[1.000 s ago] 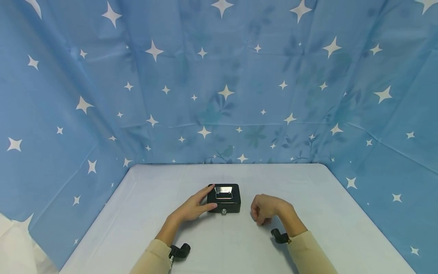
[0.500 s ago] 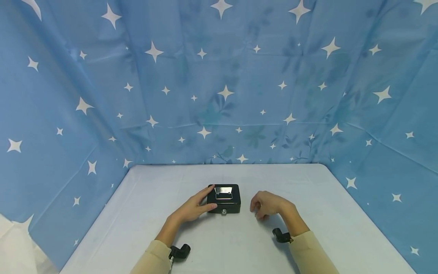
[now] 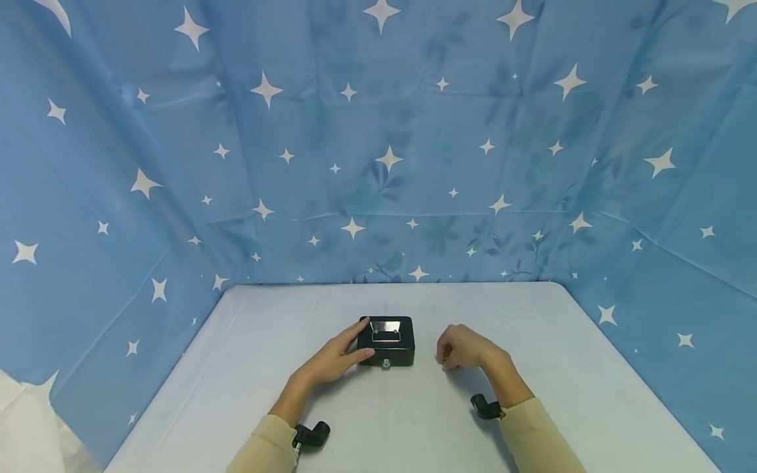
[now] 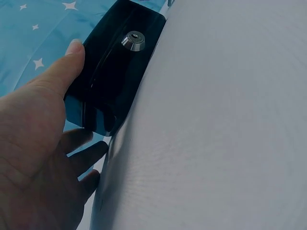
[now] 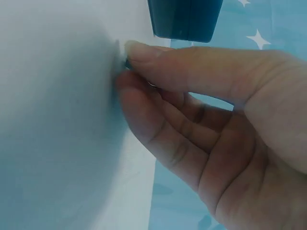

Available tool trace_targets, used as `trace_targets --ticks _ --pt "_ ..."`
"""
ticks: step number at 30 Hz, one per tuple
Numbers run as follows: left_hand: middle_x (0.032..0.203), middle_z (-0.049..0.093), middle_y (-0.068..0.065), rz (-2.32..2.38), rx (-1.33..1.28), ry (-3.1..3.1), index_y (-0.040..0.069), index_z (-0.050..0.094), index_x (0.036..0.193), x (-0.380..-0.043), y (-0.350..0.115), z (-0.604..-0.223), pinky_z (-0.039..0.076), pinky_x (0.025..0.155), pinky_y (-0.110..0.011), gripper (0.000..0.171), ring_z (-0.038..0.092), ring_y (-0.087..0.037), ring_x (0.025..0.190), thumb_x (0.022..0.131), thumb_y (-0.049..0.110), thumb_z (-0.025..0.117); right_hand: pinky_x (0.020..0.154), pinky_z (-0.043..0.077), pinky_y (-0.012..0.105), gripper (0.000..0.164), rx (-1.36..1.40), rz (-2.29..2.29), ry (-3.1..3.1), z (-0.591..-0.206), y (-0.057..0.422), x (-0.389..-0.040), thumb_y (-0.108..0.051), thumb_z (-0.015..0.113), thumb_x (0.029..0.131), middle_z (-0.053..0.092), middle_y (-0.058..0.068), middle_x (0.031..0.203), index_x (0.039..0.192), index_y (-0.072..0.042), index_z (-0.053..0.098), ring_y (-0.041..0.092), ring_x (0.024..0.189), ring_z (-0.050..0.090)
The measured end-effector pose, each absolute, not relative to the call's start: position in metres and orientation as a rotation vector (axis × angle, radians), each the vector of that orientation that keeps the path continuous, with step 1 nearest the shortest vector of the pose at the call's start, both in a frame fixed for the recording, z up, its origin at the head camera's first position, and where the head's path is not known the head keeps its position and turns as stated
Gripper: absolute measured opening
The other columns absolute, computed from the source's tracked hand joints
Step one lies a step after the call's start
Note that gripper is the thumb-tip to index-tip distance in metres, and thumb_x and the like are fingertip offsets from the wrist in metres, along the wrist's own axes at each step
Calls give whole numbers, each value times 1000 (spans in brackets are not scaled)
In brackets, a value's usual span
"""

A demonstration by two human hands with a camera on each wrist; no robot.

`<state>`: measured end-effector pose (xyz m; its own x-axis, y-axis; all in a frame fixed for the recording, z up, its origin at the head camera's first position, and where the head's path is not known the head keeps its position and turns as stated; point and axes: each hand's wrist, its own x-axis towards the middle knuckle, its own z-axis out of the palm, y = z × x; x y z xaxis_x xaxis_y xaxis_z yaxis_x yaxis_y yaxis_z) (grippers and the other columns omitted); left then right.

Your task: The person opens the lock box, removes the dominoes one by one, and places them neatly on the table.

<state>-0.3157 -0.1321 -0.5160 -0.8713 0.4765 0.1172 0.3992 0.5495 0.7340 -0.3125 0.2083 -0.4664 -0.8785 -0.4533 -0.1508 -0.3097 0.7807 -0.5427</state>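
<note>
A small black cash box [image 3: 402, 333] with a metal handle on its lid and a round silver lock [image 4: 134, 40] on its front stands closed on the white table. My left hand [image 3: 332, 358] spans the box's left end, forefinger at the lid's far corner and thumb along its near edge, fingers fairly straight. The lock has nothing in its keyhole. To the right of the box, my right hand [image 3: 464, 346] is close over the table, thumb and forefinger pinched together. A small shiny object [image 5: 152, 85] peeks out between the fingers, mostly hidden; I cannot tell its kind.
The white table [image 3: 266, 315] has rounded far corners. Blue cloth [image 3: 319, 177] with white stars hangs behind it and along both sides. A black camera mount [image 3: 311, 434] sits on the left wrist and another [image 3: 485, 406] on the right.
My right hand has moved slightly up and away from me over the table, and its wrist has turned a little. My left hand and the cash box have hardly moved.
</note>
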Motion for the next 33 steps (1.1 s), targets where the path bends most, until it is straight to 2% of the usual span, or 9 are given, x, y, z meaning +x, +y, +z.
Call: trace_targets --ticks 13,19,23,29,33 --pt "171 31 -6 1238 724 2678 32 27 166 -317 -132 -517 26 129 -56 78 28 -32 158 101 60 59 59 49 28 20 -644 -777 2805 -476 210 -319 8 81 81 67 -1 73 76 -10 74 14 67 55" --pt "171 31 -7 1248 734 2672 32 26 166 -317 -131 -517 26 128 -56 78 29 -32 158 101 59 59 65 52 25 16 -750 -842 2818 -477 211 -325 6 78 85 72 -2 83 85 -10 77 10 74 58" --pt "170 31 -7 1249 733 2670 31 26 166 -317 -131 -517 26 128 -57 78 29 -33 158 101 59 59 69 54 25 17 -798 -882 2811 -476 208 -326 7 76 85 76 2 89 92 -8 79 10 78 60" --pt "171 30 -7 1242 716 2674 33 26 166 -316 -131 -517 26 128 -56 79 29 -33 158 100 60 59 72 56 24 14 -819 -989 2791 -472 202 -326 3 70 92 77 7 97 102 -2 78 10 82 64" --pt "171 30 -7 1244 702 2672 33 25 166 -315 -131 -516 26 128 -56 79 28 -33 158 100 61 59 71 57 24 12 -861 -1099 2792 -467 196 -324 -2 71 95 76 3 97 107 -2 76 10 81 63"
